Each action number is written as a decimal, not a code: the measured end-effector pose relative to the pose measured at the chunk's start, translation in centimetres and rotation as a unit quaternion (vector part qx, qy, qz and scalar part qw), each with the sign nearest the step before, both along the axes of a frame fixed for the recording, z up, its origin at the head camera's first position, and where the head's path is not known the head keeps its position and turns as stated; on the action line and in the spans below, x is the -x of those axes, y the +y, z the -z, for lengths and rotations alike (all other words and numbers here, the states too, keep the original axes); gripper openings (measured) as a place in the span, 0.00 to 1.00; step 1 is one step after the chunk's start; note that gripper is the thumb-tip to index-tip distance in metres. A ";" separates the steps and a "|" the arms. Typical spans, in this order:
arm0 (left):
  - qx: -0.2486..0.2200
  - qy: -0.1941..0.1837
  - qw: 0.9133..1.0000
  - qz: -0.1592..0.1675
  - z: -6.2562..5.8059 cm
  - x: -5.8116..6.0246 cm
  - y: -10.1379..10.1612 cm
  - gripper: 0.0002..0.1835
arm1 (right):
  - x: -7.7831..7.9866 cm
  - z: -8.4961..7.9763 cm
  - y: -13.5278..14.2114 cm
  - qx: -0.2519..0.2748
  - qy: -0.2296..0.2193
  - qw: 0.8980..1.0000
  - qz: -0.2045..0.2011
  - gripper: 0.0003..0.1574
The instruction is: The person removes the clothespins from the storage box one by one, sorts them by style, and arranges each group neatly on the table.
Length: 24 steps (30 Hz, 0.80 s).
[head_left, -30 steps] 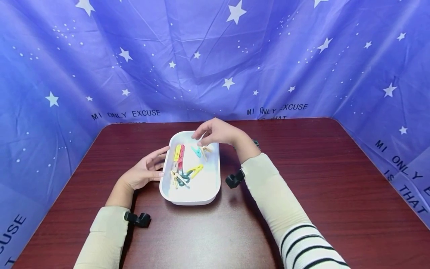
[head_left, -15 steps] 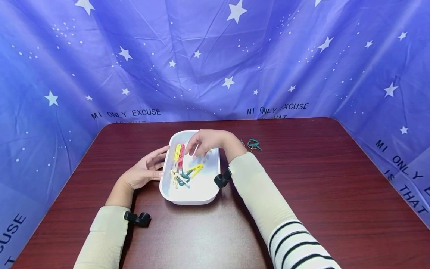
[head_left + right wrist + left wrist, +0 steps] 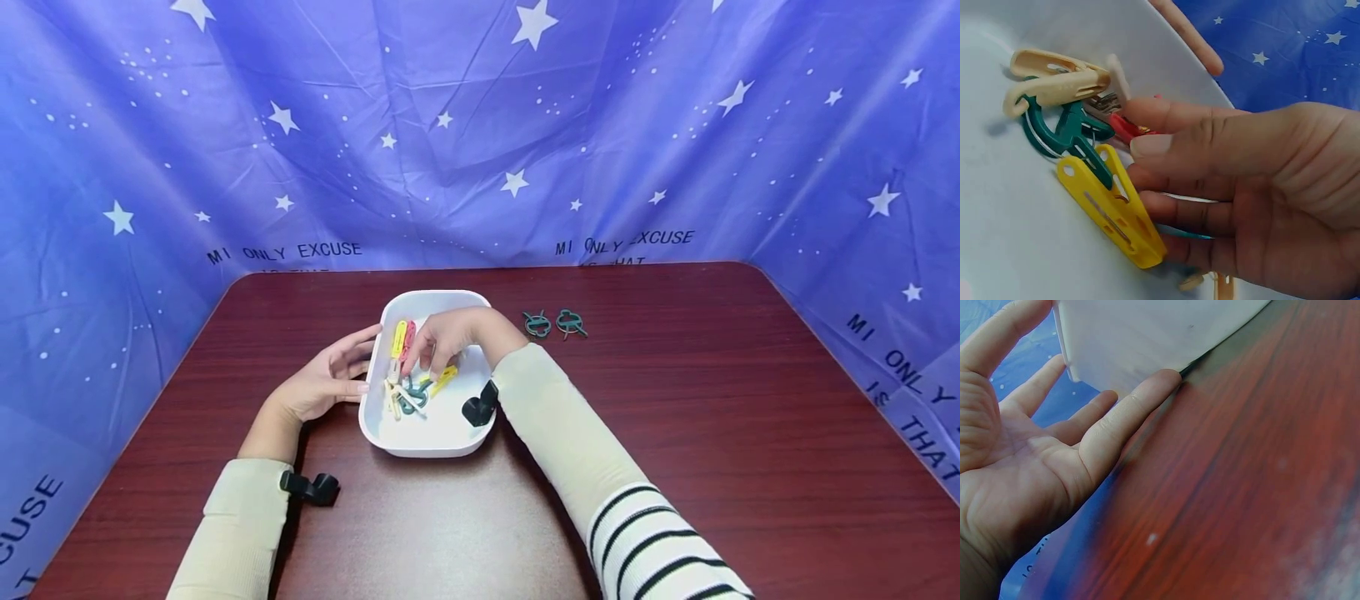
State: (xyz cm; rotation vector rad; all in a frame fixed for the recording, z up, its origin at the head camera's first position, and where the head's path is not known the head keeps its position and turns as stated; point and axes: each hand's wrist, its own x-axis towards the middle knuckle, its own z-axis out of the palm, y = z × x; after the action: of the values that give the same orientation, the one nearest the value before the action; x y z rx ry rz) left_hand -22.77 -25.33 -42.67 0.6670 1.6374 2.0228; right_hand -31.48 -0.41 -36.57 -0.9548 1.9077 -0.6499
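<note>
A white plastic tray point(image 3: 427, 452) holding several plastic clothespins stands on the table. The straight fingers of my left hand point(image 3: 321, 385) rest against the tray's left side; in the left wrist view its thumb touches the outer wall. Down inside the tray, my right hand point(image 3: 455, 333) has its fingers loosely extended. In the right wrist view, its thumb and forefinger are right at a red clothespin point(image 3: 1122, 129), partly hidden behind them. A yellow clothespin point(image 3: 1110, 212) lies against the other fingertips. Beside it are a green clip point(image 3: 1071, 130) and a beige clothespin point(image 3: 1054, 89).
Two green clips point(image 3: 570, 322) lie on the dark red wooden table point(image 3: 712, 400), right of the tray. Another yellow clothespin point(image 3: 399, 339) lies along the tray's left wall. A blue star-printed curtain point(image 3: 450, 208) encloses the table's back and sides.
My right hand has moved from the tray's far right corner down and left, over the clothespins in the middle. The green clips on the table have come into view. My left hand stays put.
</note>
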 end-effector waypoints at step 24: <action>-0.001 0.009 1.000 0.004 0.3 0.2 0.0 0.48 | -0.5 1.2 -1.5 -0.012 0.013 1.000 0.011 0.22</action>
State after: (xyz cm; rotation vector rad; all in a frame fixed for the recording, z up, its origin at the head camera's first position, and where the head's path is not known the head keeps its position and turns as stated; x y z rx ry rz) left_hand -22.95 -25.37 -42.94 0.6931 1.6414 2.0186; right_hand -30.99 -1.87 -37.75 -0.9322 1.9474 -0.6279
